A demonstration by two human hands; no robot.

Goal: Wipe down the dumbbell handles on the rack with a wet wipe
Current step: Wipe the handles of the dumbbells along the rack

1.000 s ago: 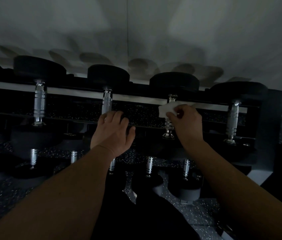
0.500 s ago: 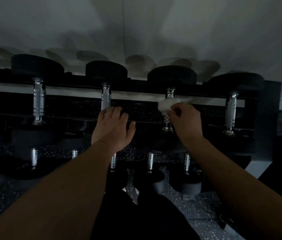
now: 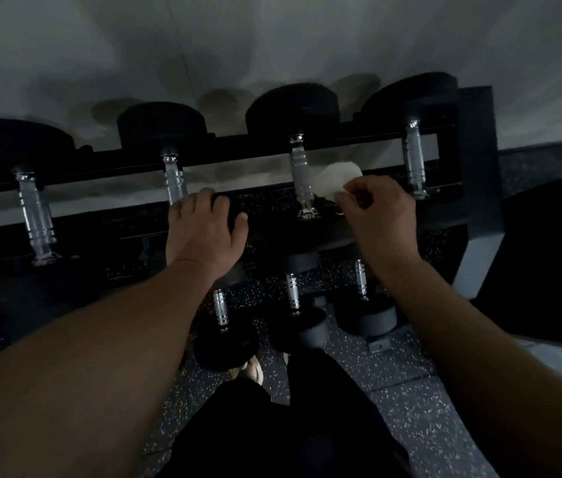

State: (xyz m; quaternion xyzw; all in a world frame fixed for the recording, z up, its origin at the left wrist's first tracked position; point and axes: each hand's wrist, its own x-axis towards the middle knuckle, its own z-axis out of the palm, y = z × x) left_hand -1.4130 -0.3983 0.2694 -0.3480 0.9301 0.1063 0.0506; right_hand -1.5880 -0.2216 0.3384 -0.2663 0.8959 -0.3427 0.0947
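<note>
Now right hand (image 3: 378,219) pinching wet wipe (image 3: 336,181), pulled off the handle (image 3: 302,174), left hand (image 3: 203,232) relaxed on rack (image 3: 272,232).

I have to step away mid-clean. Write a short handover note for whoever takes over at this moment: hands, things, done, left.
Right hand pinches the crumpled white wet wipe, beside the third chrome dumbbell handle on the black top rack rail.
Left hand rests open on the black dumbbell head below the second chrome handle.
Done: cannot tell which handles are clean.
Left: third handle, rightmost chrome handle, lower-tier handles.
</note>
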